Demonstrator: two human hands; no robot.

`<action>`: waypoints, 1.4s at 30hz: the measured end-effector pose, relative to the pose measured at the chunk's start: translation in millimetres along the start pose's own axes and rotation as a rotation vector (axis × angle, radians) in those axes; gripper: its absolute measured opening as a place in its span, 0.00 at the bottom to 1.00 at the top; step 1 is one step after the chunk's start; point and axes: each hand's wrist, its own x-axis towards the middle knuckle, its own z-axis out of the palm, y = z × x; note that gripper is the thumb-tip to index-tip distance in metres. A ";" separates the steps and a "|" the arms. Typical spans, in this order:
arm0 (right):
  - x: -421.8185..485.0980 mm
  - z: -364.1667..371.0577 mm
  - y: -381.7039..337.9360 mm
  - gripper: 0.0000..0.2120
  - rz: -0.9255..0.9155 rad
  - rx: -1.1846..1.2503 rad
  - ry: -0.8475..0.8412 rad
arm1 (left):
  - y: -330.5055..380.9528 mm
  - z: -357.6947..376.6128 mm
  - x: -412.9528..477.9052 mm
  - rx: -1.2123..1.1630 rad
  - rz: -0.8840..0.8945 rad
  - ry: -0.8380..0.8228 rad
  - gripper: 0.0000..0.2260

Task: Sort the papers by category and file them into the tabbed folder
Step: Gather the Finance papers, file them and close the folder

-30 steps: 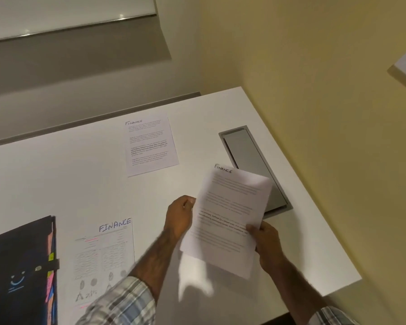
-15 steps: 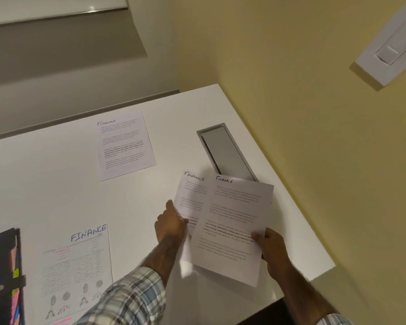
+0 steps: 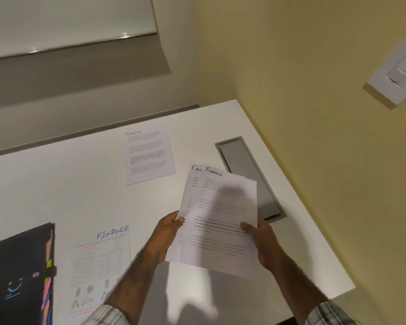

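Four Finance sheets (image 3: 150, 156), one black folder (image 3: 14, 266), two hands (image 3: 167, 233).

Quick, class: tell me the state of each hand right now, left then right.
Left hand: holding the Finance sheets, thumb pinching their left edge.
Right hand: holding the same sheets, thumb pinching their right edge.

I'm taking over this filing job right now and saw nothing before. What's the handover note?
Left hand grips the left edge, right hand the right edge, of two overlapped FINANCE sheets held above the table.
Far FINANCE sheet and charted FINANCE sheet lie flat on the table.
Black tabbed folder lies at left, apparently closed.
Done: two sheets in hand.
Left: collect the other two, file all.
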 end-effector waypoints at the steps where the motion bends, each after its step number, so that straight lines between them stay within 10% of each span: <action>1: -0.5 8.9 -7.6 0.12 -0.024 0.026 -0.040 | 5.3 -2.8 -8.8 -0.029 0.014 0.011 0.13; 13: -17.8 84.0 -70.4 0.17 -0.329 -0.068 -0.403 | 42.7 -35.7 -68.4 0.085 0.301 0.232 0.12; 30: -27.0 110.6 -27.7 0.15 -0.377 -0.419 -0.071 | -18.5 -57.4 -58.8 0.312 0.419 0.336 0.08; 36: -15.5 105.6 -23.1 0.09 -0.386 -0.452 -0.005 | -89.7 -150.0 -73.1 0.724 0.105 0.902 0.22; 42: -21.5 97.4 -13.8 0.09 -0.287 -0.475 0.017 | -155.3 -194.2 -91.5 0.887 -0.275 0.985 0.41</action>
